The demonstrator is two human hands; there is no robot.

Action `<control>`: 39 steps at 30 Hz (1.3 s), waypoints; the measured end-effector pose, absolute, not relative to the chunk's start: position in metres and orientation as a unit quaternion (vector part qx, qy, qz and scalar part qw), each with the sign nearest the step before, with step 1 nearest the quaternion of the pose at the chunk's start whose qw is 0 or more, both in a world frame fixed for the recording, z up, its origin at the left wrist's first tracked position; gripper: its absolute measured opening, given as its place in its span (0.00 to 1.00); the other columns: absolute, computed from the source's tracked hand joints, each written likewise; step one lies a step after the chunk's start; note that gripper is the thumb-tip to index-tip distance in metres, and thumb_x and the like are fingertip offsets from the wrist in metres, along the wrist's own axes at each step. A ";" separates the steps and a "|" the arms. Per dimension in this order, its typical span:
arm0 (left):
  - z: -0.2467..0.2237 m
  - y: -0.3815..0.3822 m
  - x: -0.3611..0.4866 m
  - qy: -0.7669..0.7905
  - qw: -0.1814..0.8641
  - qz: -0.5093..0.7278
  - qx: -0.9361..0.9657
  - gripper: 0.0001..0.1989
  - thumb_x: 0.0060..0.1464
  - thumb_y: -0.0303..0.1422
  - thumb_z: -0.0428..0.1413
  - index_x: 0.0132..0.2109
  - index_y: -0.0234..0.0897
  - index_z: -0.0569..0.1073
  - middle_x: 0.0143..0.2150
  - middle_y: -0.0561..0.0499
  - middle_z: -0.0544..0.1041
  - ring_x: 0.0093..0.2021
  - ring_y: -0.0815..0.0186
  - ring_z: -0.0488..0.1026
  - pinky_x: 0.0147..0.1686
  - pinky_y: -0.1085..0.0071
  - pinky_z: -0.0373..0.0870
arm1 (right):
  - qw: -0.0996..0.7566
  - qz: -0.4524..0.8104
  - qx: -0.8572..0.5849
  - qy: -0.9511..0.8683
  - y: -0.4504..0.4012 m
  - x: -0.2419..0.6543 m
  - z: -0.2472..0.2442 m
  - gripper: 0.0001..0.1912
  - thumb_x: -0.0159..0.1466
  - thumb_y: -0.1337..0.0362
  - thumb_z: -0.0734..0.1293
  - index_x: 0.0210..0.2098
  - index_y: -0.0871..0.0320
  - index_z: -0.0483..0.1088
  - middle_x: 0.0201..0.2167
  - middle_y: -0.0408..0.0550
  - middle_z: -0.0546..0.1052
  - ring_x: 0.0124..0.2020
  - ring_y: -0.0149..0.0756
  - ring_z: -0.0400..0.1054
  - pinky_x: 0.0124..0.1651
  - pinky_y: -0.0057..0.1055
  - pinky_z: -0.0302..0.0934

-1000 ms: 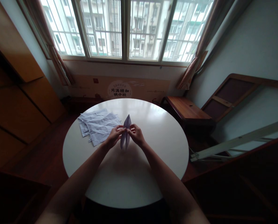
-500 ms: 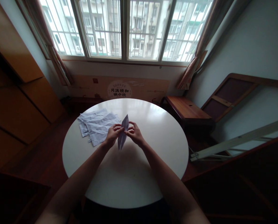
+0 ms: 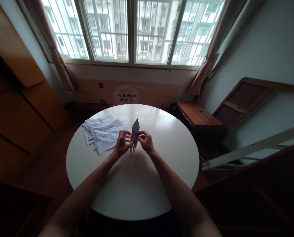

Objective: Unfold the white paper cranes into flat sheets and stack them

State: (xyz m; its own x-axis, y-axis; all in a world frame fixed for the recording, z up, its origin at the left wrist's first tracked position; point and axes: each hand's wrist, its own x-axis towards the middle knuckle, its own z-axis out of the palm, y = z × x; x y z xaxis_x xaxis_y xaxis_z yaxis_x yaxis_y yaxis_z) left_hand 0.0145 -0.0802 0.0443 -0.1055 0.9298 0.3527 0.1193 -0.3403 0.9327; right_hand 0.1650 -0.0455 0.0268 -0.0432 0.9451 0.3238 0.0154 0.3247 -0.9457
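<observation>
A folded grey-violet paper (image 3: 135, 128) is held up over the round white table (image 3: 137, 194), its pointed tip upward and its lower end split into two narrow parts. My left hand (image 3: 123, 143) pinches its left side between thumb and fingers. On the right side, the fingers of my right hand (image 3: 146, 141) are closed on the paper too. Several creased sheets (image 3: 104, 131) lie in an overlapping pile on the table, just beyond and left of my left hand.
Behind the table stand a long printed box (image 3: 87, 90) and a barred window (image 3: 107, 29). A low wooden table (image 3: 198, 113) is at the right, near a leaning wooden frame (image 3: 243, 98). Wooden cabinets (image 3: 35, 108) line the left side.
The folded paper has tipped more upright and shifted slightly right, and its lower end now shows two separate parts. Both hands have changed their grip on it.
</observation>
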 end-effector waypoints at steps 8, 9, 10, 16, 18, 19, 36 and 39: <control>0.046 -0.081 0.011 0.480 0.278 0.591 0.586 0.09 0.41 0.29 0.67 0.32 0.37 0.76 0.36 0.49 0.71 0.32 0.67 0.71 0.31 0.73 0.70 | 0.553 0.433 -0.385 -0.599 -0.049 0.163 0.031 0.08 0.55 0.63 0.67 0.34 0.59 0.71 0.32 0.47 0.76 0.29 0.33 0.72 0.32 0.31 0.68; 0.046 -0.079 0.011 0.490 0.294 0.593 0.567 0.09 0.40 0.30 0.68 0.31 0.37 0.76 0.33 0.50 0.72 0.31 0.66 0.71 0.30 0.73 0.69 | 0.552 0.430 -0.383 -0.604 -0.050 0.163 0.032 0.08 0.55 0.62 0.68 0.34 0.59 0.71 0.32 0.48 0.75 0.29 0.34 0.72 0.32 0.31 0.68; 0.046 -0.078 0.010 0.499 0.312 0.595 0.547 0.10 0.39 0.32 0.69 0.30 0.37 0.76 0.31 0.50 0.73 0.30 0.66 0.71 0.29 0.73 0.68 | 0.550 0.424 -0.385 -0.608 -0.051 0.164 0.033 0.09 0.55 0.62 0.68 0.35 0.59 0.71 0.33 0.48 0.75 0.30 0.34 0.72 0.33 0.31 0.68; 0.046 -0.072 0.011 0.465 0.457 0.622 0.434 0.16 0.39 0.41 0.68 0.28 0.33 0.74 0.26 0.51 0.74 0.28 0.66 0.72 0.31 0.70 0.69 | 0.509 0.358 -0.428 -0.656 -0.057 0.165 0.037 0.16 0.52 0.59 0.72 0.38 0.59 0.69 0.41 0.51 0.73 0.31 0.33 0.72 0.32 0.31 0.69; 0.046 -0.072 0.013 0.435 0.505 0.625 0.406 0.16 0.38 0.41 0.68 0.28 0.33 0.74 0.27 0.51 0.75 0.29 0.66 0.73 0.34 0.69 0.69 | 0.499 0.348 -0.433 -0.665 -0.058 0.165 0.038 0.15 0.53 0.61 0.71 0.39 0.59 0.69 0.41 0.51 0.74 0.31 0.32 0.72 0.32 0.31 0.69; 0.045 -0.072 0.013 0.421 0.525 0.625 0.395 0.16 0.38 0.40 0.68 0.28 0.32 0.74 0.27 0.51 0.75 0.30 0.66 0.73 0.35 0.70 0.69 | 0.498 0.347 -0.435 -0.665 -0.059 0.165 0.038 0.14 0.54 0.62 0.70 0.39 0.59 0.68 0.41 0.50 0.74 0.31 0.32 0.72 0.32 0.31 0.69; 0.052 -0.073 0.009 0.304 0.699 0.588 0.271 0.12 0.42 0.30 0.66 0.30 0.35 0.69 0.32 0.54 0.75 0.32 0.67 0.74 0.31 0.70 0.71 | 0.600 0.468 -0.394 -0.515 -0.045 0.165 0.030 0.09 0.53 0.59 0.68 0.30 0.57 0.67 0.23 0.41 0.73 0.23 0.31 0.68 0.28 0.29 0.66; 0.053 -0.076 0.010 0.298 0.694 0.578 0.309 0.12 0.43 0.31 0.66 0.30 0.35 0.69 0.33 0.52 0.76 0.34 0.67 0.74 0.33 0.71 0.71 | 0.563 0.439 -0.430 -0.553 -0.047 0.165 0.031 0.11 0.54 0.57 0.67 0.28 0.59 0.70 0.25 0.44 0.75 0.25 0.33 0.69 0.30 0.30 0.66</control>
State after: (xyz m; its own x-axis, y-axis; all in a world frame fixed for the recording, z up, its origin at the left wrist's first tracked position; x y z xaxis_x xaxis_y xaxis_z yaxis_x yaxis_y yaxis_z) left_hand 0.0101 -0.0762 0.0531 0.1536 0.9866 -0.0552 -0.6182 0.1396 0.7736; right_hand 0.1651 -0.0466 0.0313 0.0027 0.9695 0.2451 -0.0194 0.2451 -0.9693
